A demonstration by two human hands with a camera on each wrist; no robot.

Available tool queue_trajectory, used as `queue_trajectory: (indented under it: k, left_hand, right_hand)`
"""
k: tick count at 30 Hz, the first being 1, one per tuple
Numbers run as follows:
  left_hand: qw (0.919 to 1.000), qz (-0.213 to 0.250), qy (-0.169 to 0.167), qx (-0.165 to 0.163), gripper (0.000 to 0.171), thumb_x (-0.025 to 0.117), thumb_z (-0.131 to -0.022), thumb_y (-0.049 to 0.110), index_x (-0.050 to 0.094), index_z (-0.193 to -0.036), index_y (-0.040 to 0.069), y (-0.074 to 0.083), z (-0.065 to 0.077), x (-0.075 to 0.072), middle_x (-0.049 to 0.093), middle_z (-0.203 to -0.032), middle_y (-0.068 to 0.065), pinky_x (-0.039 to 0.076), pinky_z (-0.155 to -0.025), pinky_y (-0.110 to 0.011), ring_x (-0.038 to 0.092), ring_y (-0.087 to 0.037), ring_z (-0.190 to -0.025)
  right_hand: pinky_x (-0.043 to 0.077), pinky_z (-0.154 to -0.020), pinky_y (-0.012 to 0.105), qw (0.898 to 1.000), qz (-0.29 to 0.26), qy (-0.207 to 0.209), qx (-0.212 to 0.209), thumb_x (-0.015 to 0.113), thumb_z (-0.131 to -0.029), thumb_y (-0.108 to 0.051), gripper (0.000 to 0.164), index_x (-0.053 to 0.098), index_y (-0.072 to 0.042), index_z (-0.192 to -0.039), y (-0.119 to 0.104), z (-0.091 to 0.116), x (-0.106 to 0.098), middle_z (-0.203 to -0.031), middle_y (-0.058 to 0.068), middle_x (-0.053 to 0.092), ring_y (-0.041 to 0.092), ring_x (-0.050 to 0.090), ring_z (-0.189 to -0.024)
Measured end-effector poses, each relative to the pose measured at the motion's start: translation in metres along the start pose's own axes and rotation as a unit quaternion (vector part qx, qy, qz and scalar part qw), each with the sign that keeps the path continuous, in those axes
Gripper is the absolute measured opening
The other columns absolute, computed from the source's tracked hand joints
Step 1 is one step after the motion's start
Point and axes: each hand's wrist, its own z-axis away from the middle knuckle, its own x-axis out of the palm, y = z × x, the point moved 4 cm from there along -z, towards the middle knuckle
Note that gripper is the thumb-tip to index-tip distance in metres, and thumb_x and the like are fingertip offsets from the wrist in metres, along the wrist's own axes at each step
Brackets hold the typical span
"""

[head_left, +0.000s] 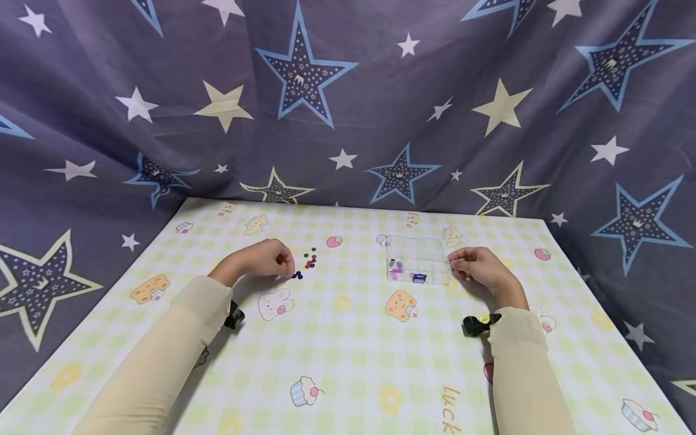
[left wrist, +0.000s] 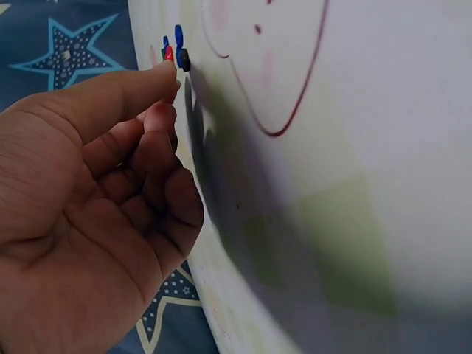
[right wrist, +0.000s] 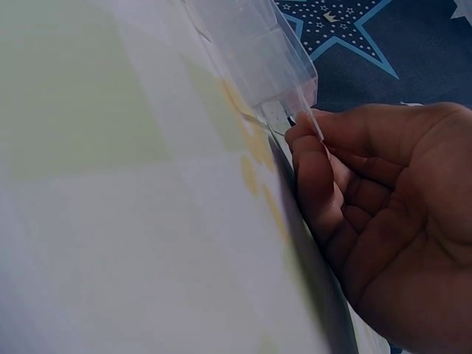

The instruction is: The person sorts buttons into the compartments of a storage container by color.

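My left hand (head_left: 270, 258) is at a loose group of small beads, its fingers curled and its thumb and index tips close together. A black bead (left wrist: 185, 60) sits right at the thumb tip in the left wrist view; whether the fingertips hold one is hidden. Blue beads (head_left: 299, 276) lie beside them, and red beads (head_left: 308, 264) and green ones a little farther back. With thumb and index finger, my right hand (head_left: 483, 269) pinches the right edge of a clear divided plastic box (head_left: 415, 264). Pink and dark pieces (head_left: 396, 267) fill its left compartments.
A small blue piece (head_left: 418, 278) shows at the box's front edge. Both stand on a table (head_left: 348, 338) covered with a green checked, cartoon-printed cloth. A dark star-patterned curtain (head_left: 348, 109) hangs behind and around it.
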Motion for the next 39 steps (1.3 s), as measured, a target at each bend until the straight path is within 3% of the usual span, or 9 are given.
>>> queue_trajectory:
  k: [15,21,24,32,39]
  left_hand:
    - [0.9996,-0.015,-0.023,-0.008,0.006,0.068,-0.093,0.007,0.070,-0.088,0.008,0.006,0.004,0.009,0.062,-0.080,0.000,0.042,-0.071,-0.030,0.051,-0.014,-0.070]
    - [0.9990,0.005,-0.044,-0.005,0.009,0.064,-0.098,0.009,0.070,-0.092,0.008,0.006,0.007,0.010,0.063,-0.083,-0.001,0.043,-0.072,-0.031,0.051,-0.015,-0.070]
    - [0.9992,0.021,-0.035,0.004,0.011,0.061,-0.101,0.010,0.069,-0.095,0.007,0.008,0.004,0.008,0.060,-0.083,-0.002,0.043,-0.070,-0.031,0.050,-0.015,-0.070]
    - [0.9959,0.058,0.023,0.066,0.013,0.056,-0.103,0.009,0.067,-0.101,0.001,0.031,-0.020,0.010,0.062,-0.081,-0.010,0.042,-0.065,-0.029,0.049,-0.014,-0.065]
    - [0.9915,0.085,0.057,0.080,0.014,0.056,-0.106,0.015,0.064,-0.106,0.003,0.057,-0.049,0.017,0.063,-0.087,-0.013,0.042,-0.062,-0.031,0.046,-0.016,-0.063]
  right_hand:
    - [0.044,-0.069,0.031,1.000,0.009,0.005,0.006,0.058,-0.103,-0.011,0.025,0.062,0.005,-0.122,0.002,0.000,-0.001,-0.090,0.005,0.064,0.018,0.056,-0.078]
    - [0.046,-0.067,0.030,1.000,0.000,0.004,-0.002,0.059,-0.103,-0.010,0.025,0.062,0.007,-0.121,0.001,0.002,-0.002,-0.087,0.005,0.064,0.018,0.056,-0.077]
    - [0.045,-0.067,0.030,1.000,0.001,0.007,-0.006,0.059,-0.103,-0.011,0.025,0.063,0.007,-0.120,0.000,0.003,-0.003,-0.086,0.005,0.064,0.018,0.056,-0.076]
    - [0.044,-0.067,0.031,1.000,0.007,0.006,0.000,0.058,-0.103,-0.010,0.026,0.062,0.007,-0.122,0.001,0.003,-0.003,-0.085,0.005,0.062,0.019,0.054,-0.076]
    - [0.042,-0.064,0.030,1.000,0.004,0.002,-0.003,0.057,-0.103,-0.010,0.026,0.062,0.006,-0.122,0.000,0.001,0.000,-0.085,0.006,0.062,0.019,0.053,-0.075]
